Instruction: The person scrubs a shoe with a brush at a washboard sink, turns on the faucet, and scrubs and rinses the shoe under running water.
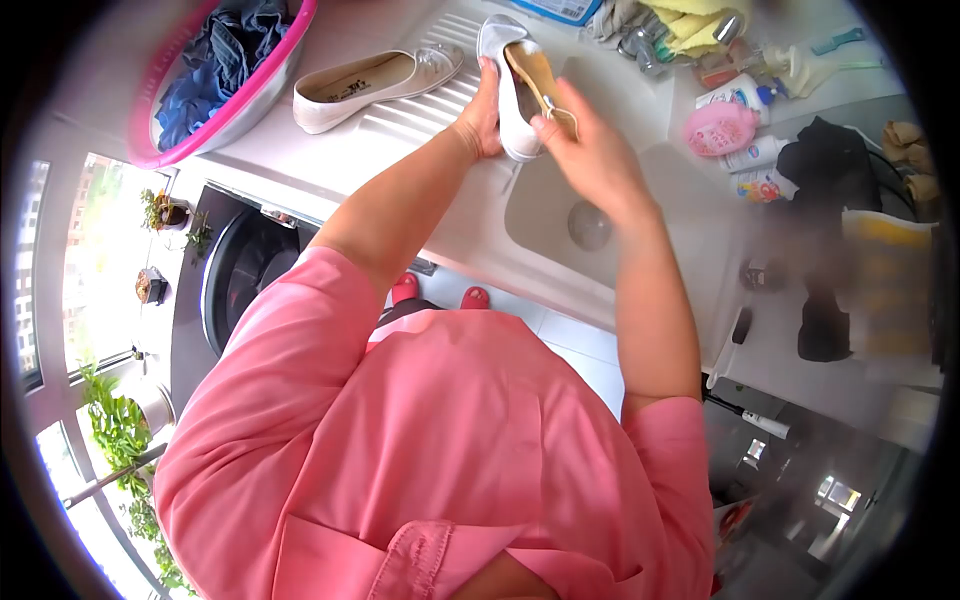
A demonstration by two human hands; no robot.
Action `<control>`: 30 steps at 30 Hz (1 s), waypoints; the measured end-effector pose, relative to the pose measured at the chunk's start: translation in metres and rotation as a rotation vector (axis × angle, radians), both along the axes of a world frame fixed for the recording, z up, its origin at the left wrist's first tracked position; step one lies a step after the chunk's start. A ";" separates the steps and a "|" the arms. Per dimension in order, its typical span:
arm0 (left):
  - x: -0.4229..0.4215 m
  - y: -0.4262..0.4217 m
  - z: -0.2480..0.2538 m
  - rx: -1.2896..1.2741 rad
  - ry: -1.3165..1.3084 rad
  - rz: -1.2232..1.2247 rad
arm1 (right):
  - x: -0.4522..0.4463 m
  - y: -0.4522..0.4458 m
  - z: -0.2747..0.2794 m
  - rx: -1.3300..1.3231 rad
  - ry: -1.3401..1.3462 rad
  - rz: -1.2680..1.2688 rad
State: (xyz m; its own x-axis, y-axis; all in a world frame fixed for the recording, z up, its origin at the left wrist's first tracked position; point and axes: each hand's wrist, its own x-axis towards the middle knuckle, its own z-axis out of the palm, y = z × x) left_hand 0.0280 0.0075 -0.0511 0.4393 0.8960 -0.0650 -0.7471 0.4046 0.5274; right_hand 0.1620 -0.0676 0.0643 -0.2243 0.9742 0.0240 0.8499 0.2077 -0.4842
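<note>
A white flat shoe [513, 122] is gripped along its side by my left hand [484, 118], at the edge of the sink. In my right hand [592, 150] is a wooden brush [533, 70] with a cord loop at its handle end. The brush head lies over the shoe's opening, and a bit of white bristle shows; I cannot tell how far inside it reaches. The matching white shoe [318, 118] rests upright, partly on the ribbed drainboard, to the left of my left hand.
The sink basin [535, 215] with its drain is below my hands. A pink-rimmed basket [235, 125] of blue clothes stands at left. On the right are a pink bottle [720, 128], other bottles and dark cloths [825, 160]. A yellow cloth [695, 25] lies at the back.
</note>
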 end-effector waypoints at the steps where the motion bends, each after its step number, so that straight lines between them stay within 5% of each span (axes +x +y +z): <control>1: -0.001 0.001 -0.003 0.010 -0.006 0.004 | -0.004 0.006 -0.010 0.010 -0.006 0.004; 11: 0.006 0.022 -0.034 -0.108 -0.150 0.077 | 0.007 0.017 0.010 -0.214 0.186 0.010; 14: 0.022 0.011 -0.032 -0.159 -0.042 0.013 | 0.007 0.042 -0.017 -0.111 0.143 -0.069; 16: 0.020 0.013 -0.018 -0.078 -0.087 -0.046 | 0.034 0.088 -0.091 -0.077 0.291 0.015; 17: 0.013 0.016 -0.005 -0.087 0.098 -0.007 | 0.042 0.106 -0.107 -0.070 0.442 0.102; 18: 0.006 0.018 0.008 -0.097 0.288 0.035 | 0.009 0.064 -0.022 -0.548 0.290 -0.183; 21: -0.002 0.022 0.032 0.259 0.363 -0.008 | 0.020 0.055 -0.040 -0.365 0.671 -0.165; 25: -0.019 0.013 0.079 0.334 0.464 -0.129 | 0.023 0.031 -0.026 -0.368 0.793 -0.260; 27: -0.022 0.007 0.094 0.254 0.993 -0.077 | 0.028 0.027 -0.043 -0.464 0.920 -0.280; 30: -0.013 0.019 0.060 0.223 1.070 -0.058 | 0.028 0.013 -0.064 -0.684 1.297 -0.427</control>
State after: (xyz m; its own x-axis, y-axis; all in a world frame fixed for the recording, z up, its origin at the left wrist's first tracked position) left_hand 0.0150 0.0262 0.0087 0.2938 0.9148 -0.2770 0.1587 0.2391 0.9579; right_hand 0.1902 -0.0548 0.0006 -0.1122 0.8639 -0.4910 -0.2859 -0.5013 -0.8167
